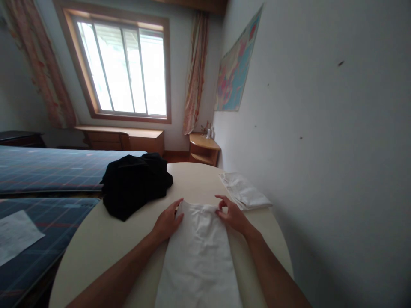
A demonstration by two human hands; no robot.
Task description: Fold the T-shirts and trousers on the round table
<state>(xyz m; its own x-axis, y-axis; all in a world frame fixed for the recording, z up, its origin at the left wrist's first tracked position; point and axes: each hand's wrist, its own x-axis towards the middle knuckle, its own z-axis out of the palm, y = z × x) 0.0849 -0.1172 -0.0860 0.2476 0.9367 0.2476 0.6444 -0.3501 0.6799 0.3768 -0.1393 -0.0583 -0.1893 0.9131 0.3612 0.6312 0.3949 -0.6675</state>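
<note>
A pair of white trousers lies lengthwise on the round cream table, its waistband end away from me and its near part cut off by the lower frame edge. At the far left corner, my left hand has the edge between thumb and fingers. My right hand pinches the far right corner, its index finger lifted off the cloth. Some fingertips are hidden behind the fabric. Just beyond my right hand lies a folded white garment. A crumpled black garment rests on the table's far left, beyond my left hand.
Blue plaid mattresses adjoin the table on the left, with a white paper sheet on the nearer one. A white wall rises close on the right, carrying a map. A corner shelf stands behind the table.
</note>
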